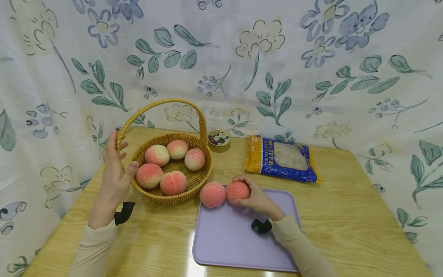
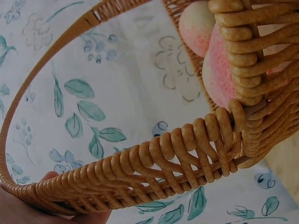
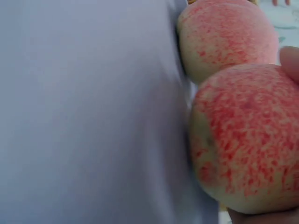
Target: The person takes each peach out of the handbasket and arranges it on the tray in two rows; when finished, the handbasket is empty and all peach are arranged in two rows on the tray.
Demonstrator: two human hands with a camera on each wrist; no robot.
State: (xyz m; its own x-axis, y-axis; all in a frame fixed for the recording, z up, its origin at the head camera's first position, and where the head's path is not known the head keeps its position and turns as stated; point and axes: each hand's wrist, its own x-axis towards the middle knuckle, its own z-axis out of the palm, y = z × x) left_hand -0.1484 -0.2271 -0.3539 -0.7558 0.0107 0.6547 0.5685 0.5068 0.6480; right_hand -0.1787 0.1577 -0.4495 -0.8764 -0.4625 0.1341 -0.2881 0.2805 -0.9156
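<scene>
Evidently, the right hand (image 1: 255, 197) grasped a peach (image 1: 238, 192) at the tray's (image 1: 238, 242) far edge.
In the head view, a second peach (image 1: 212, 194) sat at the tray's far-left corner, and the basket (image 1: 176, 199) stood left of the tray, its handle (image 1: 169, 101) held by the left hand (image 1: 115, 179). The left wrist view showed that hand against the handle. In the right wrist view, the grasped peach looked matte, probably light, slightly soft and easily dented, best cupped round its widest part.
</scene>
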